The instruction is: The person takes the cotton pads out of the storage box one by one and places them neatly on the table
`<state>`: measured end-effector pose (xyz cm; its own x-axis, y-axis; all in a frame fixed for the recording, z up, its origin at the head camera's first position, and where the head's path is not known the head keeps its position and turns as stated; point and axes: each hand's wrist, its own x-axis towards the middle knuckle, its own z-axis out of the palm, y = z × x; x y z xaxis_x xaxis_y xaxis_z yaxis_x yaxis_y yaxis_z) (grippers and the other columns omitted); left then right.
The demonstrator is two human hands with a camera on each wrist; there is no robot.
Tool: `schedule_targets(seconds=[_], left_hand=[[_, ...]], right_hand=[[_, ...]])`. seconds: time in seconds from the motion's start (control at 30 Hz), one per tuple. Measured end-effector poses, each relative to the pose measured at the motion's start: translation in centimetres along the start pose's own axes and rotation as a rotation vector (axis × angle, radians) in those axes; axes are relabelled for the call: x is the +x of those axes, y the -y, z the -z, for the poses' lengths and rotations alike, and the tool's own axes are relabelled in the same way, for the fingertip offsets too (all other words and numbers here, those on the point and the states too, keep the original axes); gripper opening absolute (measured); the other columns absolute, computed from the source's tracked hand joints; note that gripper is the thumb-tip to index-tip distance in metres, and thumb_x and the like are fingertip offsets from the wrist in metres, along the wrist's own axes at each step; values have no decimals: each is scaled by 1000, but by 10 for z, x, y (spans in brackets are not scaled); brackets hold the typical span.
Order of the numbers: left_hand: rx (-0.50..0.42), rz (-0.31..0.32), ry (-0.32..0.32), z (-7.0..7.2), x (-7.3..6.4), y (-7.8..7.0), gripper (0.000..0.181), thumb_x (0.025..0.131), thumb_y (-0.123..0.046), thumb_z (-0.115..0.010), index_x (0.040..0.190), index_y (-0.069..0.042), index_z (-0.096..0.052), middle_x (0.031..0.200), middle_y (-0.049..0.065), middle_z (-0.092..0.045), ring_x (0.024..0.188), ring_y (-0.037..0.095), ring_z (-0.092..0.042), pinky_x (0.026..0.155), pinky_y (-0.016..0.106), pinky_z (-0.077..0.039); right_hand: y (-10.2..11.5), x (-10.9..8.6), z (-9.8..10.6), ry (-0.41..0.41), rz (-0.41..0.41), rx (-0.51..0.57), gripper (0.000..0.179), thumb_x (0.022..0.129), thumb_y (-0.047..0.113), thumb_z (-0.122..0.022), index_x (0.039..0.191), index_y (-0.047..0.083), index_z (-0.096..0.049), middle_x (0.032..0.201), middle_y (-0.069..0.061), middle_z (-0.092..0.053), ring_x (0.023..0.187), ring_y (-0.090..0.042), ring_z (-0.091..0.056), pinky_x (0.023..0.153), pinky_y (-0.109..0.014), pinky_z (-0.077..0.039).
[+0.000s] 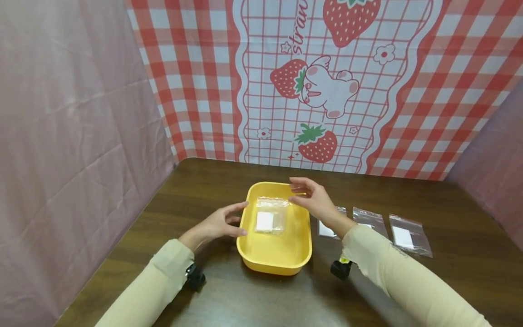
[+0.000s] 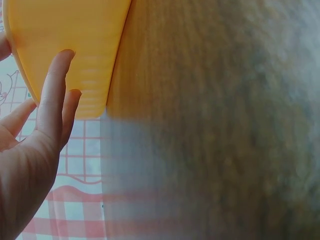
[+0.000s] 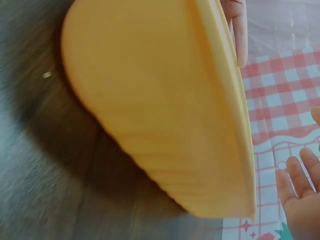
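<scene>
1. The yellow rounded-rectangular plastic tray [image 1: 278, 254] sits at the lower centre of the head view, on a dark brown wood-grain table [image 1: 278, 299].
2. A clear zip bag [image 1: 279, 217] with a white rectangular piece [image 1: 264, 221] inside lies in the tray, toward its upper part in the frame.
3. The left hand [image 1: 220, 223] is at the tray's left side, fingers spread and gently bent, gripping nothing; its fingertips meet the rim in the head view, though actual contact is hard to tell.
4. The right hand [image 1: 313, 200] hovers by the tray's upper right corner, fingers extended and loosely bent, holding nothing; the right wrist view shows it apart from the tray wall.
5. Three more clear bags with white pieces lie right of centre: the nearest bag [image 1: 326, 230] and middle bag [image 1: 369, 215] partly behind the right arm, the farthest bag [image 1: 421, 238] uncovered.
6. A red-and-white checked strawberry cloth [image 1: 204, 81] fills the upper centre; a pink cloth [image 1: 81, 136] hangs at left.
</scene>
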<state>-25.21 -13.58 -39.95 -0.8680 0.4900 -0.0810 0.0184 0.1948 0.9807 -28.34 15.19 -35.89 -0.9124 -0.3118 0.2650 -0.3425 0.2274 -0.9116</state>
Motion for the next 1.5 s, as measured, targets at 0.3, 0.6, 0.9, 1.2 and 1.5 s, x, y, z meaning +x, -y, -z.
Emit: schedule_targets(seconds=[0.3, 0.6, 0.9, 1.2, 1.5], left_hand=[[12, 21, -6, 0, 0, -2, 78, 79, -4, -73, 145, -10, -32, 148, 10, -31, 122, 33, -44, 83, 37, -51], [11, 26, -14, 0, 0, -2, 79, 79, -3, -73, 145, -8, -31, 146, 13, -32, 122, 33, -44, 82, 37, -51], [6, 29, -13, 0, 0, -2, 79, 79, -2, -73, 146, -8, -30, 147, 14, -31, 122, 34, -43, 81, 38, -51], [11, 31, -17, -1, 0, -1, 79, 79, -2, -73, 146, -8, -30, 146, 14, -33, 121, 34, -44, 81, 37, -52], [6, 22, -13, 0, 1, -2, 79, 79, -2, -73, 145, -7, -30, 145, 15, -34, 122, 34, -44, 81, 37, -52]], right_hand=[[8, 13, -12, -13, -53, 2, 49, 84, 3, -68, 130, 1, -50, 120, -18, -56, 110, -37, -52, 85, -36, -49], [20, 26, -25, -18, -87, 0, 49, 84, 6, -68, 130, 4, -51, 120, -15, -57, 108, -29, -54, 87, -35, -48], [24, 36, -34, -22, -150, 14, 49, 86, 8, -67, 131, 6, -50, 121, -13, -55, 110, -27, -53, 90, -38, -46], [7, 41, -47, 59, -197, -56, 53, 82, 11, -72, 130, 6, -51, 125, -17, -53, 111, -29, -52, 91, -39, -45], [1, 45, -54, 157, -177, -228, 64, 77, 17, -77, 133, 4, -48, 127, -16, -52, 118, -32, -46, 100, -42, -37]])
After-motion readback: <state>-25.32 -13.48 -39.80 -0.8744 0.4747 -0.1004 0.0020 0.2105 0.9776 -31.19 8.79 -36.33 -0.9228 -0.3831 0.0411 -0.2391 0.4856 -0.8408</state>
